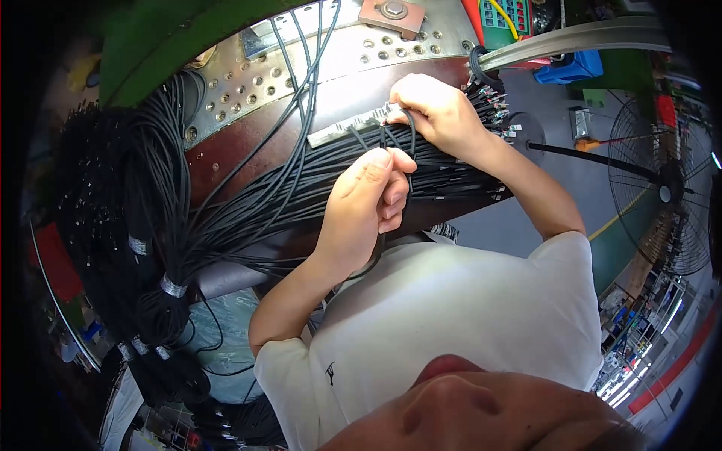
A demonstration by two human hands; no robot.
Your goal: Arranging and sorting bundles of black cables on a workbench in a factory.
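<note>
My left hand (362, 197) pinches a black cable (382, 138) between thumb and forefinger, its stripped end pointing away from me. My right hand (444, 113) is closed at the far end of that cable, beside a slotted metal strip (325, 136). Its fingertips are pressed together, and a second black cable (411, 131) curves down from just beneath them. Whatever small part they may grip there is too small to make out. Thick bundles of black cables (259, 197) lie across the bench under and around both hands.
A perforated metal plate (256, 89) edges the dark red bench (218, 161), with a bolted copper-coloured block (392, 16) on it. Tied cable bundles (169, 150) hang off the left side. Cable ends with connectors (492, 109) gather at the right, near a standing fan (662, 188).
</note>
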